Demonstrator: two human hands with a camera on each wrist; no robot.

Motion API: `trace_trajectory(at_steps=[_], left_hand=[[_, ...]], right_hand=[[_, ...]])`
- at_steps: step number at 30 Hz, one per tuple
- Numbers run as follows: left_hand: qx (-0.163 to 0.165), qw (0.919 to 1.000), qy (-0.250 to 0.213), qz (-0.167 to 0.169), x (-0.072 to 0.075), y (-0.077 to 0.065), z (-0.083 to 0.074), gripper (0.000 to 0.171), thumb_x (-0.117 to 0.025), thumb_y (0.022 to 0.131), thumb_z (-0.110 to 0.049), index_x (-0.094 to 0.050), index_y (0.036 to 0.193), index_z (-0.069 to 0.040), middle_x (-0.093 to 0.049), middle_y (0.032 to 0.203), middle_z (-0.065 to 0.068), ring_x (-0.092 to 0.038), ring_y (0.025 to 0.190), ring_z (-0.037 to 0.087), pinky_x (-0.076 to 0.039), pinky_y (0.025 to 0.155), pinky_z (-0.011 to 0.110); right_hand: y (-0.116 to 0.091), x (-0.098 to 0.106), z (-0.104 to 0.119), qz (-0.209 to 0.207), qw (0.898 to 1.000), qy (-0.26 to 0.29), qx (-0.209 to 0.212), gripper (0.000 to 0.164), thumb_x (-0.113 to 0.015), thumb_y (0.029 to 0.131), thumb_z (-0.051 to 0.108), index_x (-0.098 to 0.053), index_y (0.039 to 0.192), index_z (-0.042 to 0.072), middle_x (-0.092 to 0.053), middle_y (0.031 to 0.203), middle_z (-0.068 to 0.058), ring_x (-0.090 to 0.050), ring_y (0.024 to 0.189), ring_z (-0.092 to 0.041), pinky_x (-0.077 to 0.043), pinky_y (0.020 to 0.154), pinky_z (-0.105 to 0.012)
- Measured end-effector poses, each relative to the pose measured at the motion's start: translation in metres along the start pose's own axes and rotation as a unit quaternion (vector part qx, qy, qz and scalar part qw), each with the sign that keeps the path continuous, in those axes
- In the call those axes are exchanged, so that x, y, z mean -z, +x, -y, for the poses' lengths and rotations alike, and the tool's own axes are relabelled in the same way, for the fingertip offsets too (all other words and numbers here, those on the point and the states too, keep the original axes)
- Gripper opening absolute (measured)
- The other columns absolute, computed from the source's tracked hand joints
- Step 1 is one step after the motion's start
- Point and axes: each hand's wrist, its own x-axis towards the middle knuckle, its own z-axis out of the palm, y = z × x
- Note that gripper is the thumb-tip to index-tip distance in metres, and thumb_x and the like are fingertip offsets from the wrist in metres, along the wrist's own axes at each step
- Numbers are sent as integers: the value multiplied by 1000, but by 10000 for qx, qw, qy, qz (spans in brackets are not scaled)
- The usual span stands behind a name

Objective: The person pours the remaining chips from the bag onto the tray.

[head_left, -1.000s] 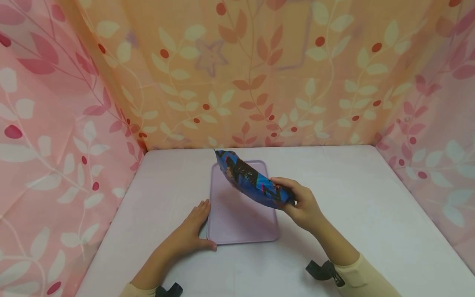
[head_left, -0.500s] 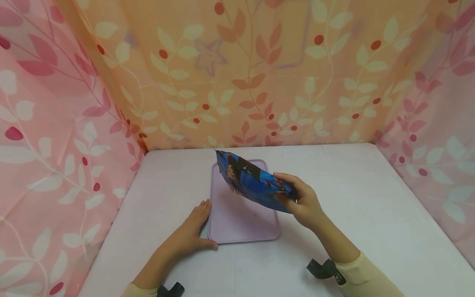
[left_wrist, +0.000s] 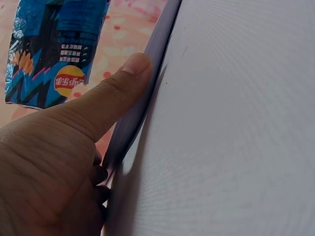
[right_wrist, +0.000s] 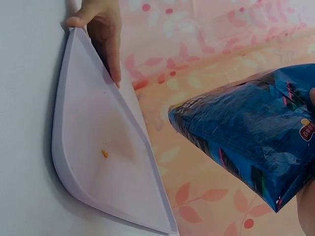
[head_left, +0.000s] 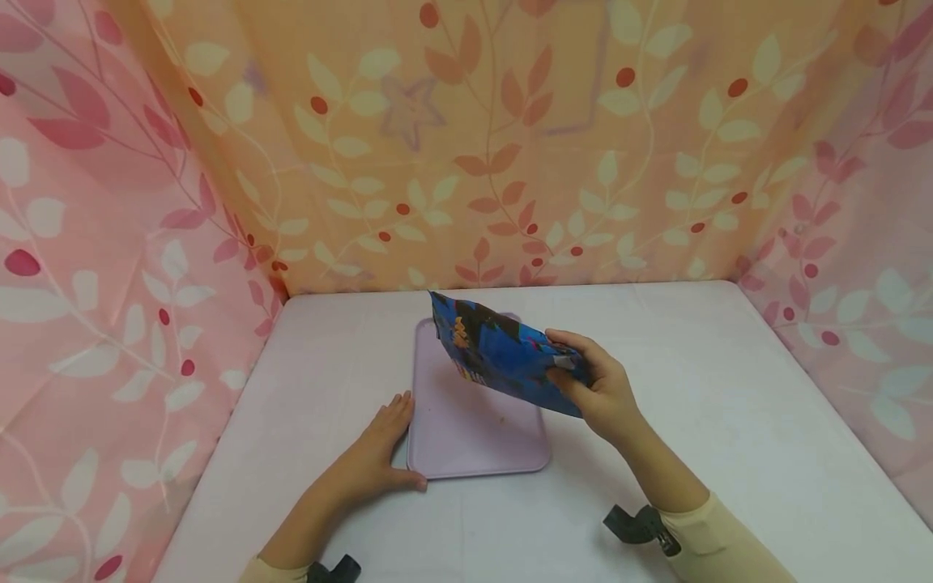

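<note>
Plainly, the right hand [head_left: 607, 393] grips a Lay's bag [head_left: 503, 350]; the spread left hand [head_left: 375, 451] touches a tray [head_left: 474, 437].

Tray [head_left: 474, 445] on surface [head_left: 714, 405] | your left hand [head_left: 379, 449] at its left edge | crumb [right_wrist: 104, 153] on it | Lay's bag [head_left: 503, 348] above, its right end in your right hand [head_left: 605, 393] | curtain [head_left: 539, 202] behind

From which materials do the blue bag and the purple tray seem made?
Blue bag: probably thin plastic film, glossy, since it creases and catches highlights. Purple tray: likely moulded plastic, smooth and fairly matt, judging by its even colour and rounded corners.
</note>
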Motion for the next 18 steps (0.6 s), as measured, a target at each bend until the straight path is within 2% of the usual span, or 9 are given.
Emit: trace_trajectory(at_steps=[3, 7, 13, 18], left_hand=[[116, 9999, -44, 95, -1, -3, -2, 130, -75, 57, -72, -14, 155, -14, -7, 163, 2, -5, 150, 22, -11, 121, 46], [198, 9996, -55, 216, -1, -5, -4, 130, -76, 56, -72, -13, 155, -14, -5, 163, 2, -4, 150, 23, -11, 121, 46], [77, 10000, 30, 41, -1, 0, -2, 128, -74, 58, -73, -14, 155, -15, -6, 163, 1, -4, 150, 21, -10, 122, 44], [-44, 10000, -5, -43, 0, 3, -2, 129, -75, 57, -71, -15, 155, -14, -9, 163, 2, -6, 150, 24, -8, 122, 41]], right_hand=[[-3, 1, 0, -12, 9999, 64, -142, 49, -58, 87, -13, -51, 133, 0, -60, 123, 6, -60, 104, -10, -54, 89, -21], [-7, 4, -5, -61, 9998, 161, -110, 51, -57, 86, -15, -49, 135, -1, -60, 123, 3, -60, 102, -13, -55, 88, -22], [-3, 10, -4, -250, 9997, -5, 51, 53, -58, 84, -18, -51, 133, -1, -59, 124, 4, -57, 100, -13, -53, 84, -18], [5, 13, 4, -212, 9997, -3, 113, 49, -58, 85, -17, -51, 131, -4, -59, 123, 8, -57, 99, -12, -53, 85, -18]])
